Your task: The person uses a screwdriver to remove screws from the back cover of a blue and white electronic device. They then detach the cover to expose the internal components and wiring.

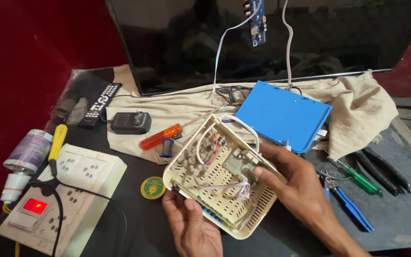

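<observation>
1. Both hands grasp an opened cream plastic device casing (217, 183) at lower centre of the frame: the left hand (193, 226) has a closed grip on its near lower edge, thumb lying along the rim, while the right hand (300, 190) grips the right side, fingertips pressing into the interior.
2. Tilted toward the camera, the casing shows a vented floor, a small circuit board and thin white and red wires inside.
3. Just above it, right of centre, a blue plastic cover (281, 115) lies on a crumpled beige cloth (357, 112) spread across the dark table (400, 219).
4. An orange-handled screwdriver (160, 137) and a black power adapter (130, 123) rest on the cloth at centre left; a black remote control (100, 104) lies beyond them.
5. A white switchboard (67, 200) with a glowing red switch fills the lower left, a yellow-handled screwdriver (57, 143) across it and a white bottle (24, 157) beside it.
6. A round yellow-green tin (153, 187) sits just left of the casing.
7. Blue-handled pliers (350, 205), a green-handled screwdriver (360, 177) and black-handled pliers (386, 169) lie at right.
8. A dark flat television screen (262, 38) spans the top, a small blue circuit board (258, 21) and white cables on it.
</observation>
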